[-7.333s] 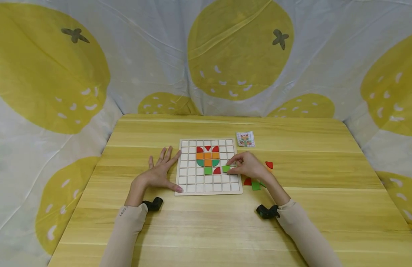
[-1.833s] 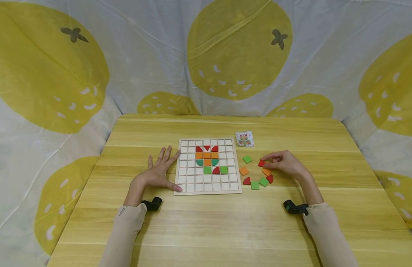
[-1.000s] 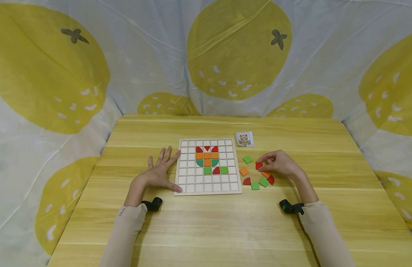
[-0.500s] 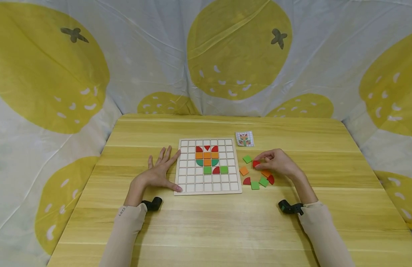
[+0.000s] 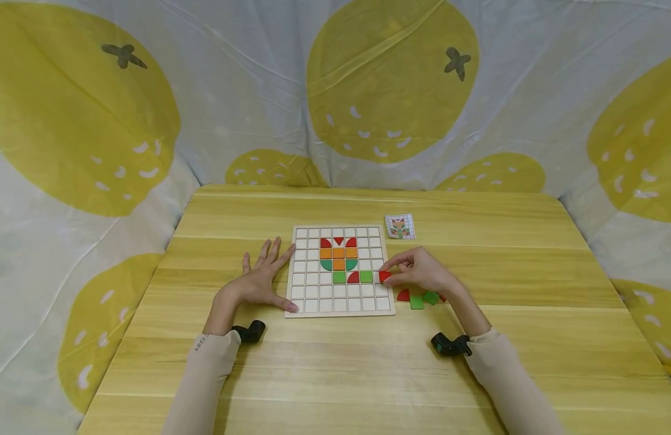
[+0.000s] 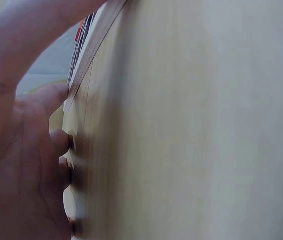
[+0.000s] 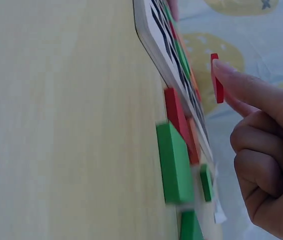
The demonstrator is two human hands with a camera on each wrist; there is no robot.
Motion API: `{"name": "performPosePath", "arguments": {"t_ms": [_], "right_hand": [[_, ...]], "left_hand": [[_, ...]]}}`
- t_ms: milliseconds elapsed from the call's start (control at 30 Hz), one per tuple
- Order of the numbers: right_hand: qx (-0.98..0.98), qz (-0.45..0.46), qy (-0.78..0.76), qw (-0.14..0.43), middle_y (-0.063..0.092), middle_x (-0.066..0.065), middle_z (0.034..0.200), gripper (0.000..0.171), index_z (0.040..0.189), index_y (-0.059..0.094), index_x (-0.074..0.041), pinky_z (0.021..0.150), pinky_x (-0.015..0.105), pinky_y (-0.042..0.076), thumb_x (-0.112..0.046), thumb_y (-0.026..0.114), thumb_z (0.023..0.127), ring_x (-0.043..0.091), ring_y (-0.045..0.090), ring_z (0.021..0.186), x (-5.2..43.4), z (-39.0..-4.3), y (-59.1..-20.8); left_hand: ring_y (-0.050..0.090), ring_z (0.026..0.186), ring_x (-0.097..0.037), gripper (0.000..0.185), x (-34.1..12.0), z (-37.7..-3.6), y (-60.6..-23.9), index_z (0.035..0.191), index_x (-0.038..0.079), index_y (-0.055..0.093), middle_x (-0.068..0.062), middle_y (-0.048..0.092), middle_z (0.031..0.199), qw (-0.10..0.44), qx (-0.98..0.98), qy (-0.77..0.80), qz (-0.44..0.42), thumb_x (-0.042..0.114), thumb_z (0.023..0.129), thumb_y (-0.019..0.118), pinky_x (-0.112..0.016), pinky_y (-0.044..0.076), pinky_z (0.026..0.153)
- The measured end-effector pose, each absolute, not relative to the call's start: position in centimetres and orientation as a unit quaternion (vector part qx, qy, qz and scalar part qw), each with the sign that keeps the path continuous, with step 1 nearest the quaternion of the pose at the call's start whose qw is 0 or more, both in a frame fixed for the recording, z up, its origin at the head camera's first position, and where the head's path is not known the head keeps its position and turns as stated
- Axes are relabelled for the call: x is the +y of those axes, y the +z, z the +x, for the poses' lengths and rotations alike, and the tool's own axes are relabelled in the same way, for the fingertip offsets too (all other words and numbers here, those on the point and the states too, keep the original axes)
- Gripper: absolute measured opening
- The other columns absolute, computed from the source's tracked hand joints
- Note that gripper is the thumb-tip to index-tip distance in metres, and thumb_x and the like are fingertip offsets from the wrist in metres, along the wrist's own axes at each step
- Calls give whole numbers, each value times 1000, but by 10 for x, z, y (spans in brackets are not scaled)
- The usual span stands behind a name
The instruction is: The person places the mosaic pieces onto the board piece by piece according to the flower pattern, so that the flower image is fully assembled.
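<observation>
The red piece [image 5: 385, 276] is pinched between the thumb and forefinger of the right hand [image 5: 417, 273], held at the right edge of the grid board [image 5: 339, 308], level with the row that already holds a green square [image 5: 365, 276] and a red quarter-round [image 5: 353, 278]. In the right wrist view the piece seems to ride just above the board rather than lie in a cell, though the angle is too steep to be sure.

The risk, as I judge it, is a crooked landing: if the piece comes down tilted or straddling a grid line, it will sit proud and may nudge the green square beside it. The heel of the hand also passes close over the loose pieces [image 5: 417, 301] on the surface just right of the board and could scatter them.

The left hand [image 5: 259, 279] lies flat, fingers spread and relaxed, against the board's left edge, steadying it. A small pattern card [image 5: 399, 226] lies farther back on the surface [image 5: 335, 374].
</observation>
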State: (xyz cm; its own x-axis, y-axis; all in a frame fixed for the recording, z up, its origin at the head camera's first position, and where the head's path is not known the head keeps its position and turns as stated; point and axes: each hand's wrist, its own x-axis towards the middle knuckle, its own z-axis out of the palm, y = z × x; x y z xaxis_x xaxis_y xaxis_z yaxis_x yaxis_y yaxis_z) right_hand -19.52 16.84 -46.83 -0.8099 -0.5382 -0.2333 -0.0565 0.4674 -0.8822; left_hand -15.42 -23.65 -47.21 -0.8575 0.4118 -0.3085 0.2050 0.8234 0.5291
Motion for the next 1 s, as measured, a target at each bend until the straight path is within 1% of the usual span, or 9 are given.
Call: {"name": "performPosePath", "arguments": {"t_ms": [233,500,667,867,1000], "right_hand": [[809,-194,-481,276,32,-6,57,23,108,80,-8,54,21,27,-17,84,87,9,26,54,149,-191,-473],[806,-229,-468,280,37,-5,57,21,105,80,-8,55,21,29,-14,85,86,9,29,54,138,-192,-478],[803,-222,-475,282,39,-4,58,19,103,80,-11,55,20,30,-13,86,85,9,31,55,139,-192,-478],[801,-215,-480,287,41,-3,56,17,103,80,-5,52,21,29,-12,82,88,9,30,52,141,-192,-478],[804,-219,-476,281,42,-3,56,16,101,81,-4,51,21,28,-13,83,87,8,30,51,140,-191,-477]], "left_hand": [[-24,158,-42,140,-235,-154,-471,168,20,1,-20,-21,172,210,932,244,165,57,68,92,-78,-21,114],[-24,158,-42,140,-236,-154,-470,168,21,1,-20,-21,172,209,933,244,164,58,68,92,-78,-21,114],[-24,158,-42,140,-236,-154,-470,168,21,1,-20,-21,172,208,932,245,166,58,69,92,-78,-21,114],[-25,158,-42,140,-236,-154,-471,168,21,0,-19,-22,172,211,932,245,166,58,69,92,-78,-21,114],[-25,158,-42,140,-236,-155,-471,168,20,1,-19,-22,172,211,932,245,166,58,69,92,-78,-22,114]]}}
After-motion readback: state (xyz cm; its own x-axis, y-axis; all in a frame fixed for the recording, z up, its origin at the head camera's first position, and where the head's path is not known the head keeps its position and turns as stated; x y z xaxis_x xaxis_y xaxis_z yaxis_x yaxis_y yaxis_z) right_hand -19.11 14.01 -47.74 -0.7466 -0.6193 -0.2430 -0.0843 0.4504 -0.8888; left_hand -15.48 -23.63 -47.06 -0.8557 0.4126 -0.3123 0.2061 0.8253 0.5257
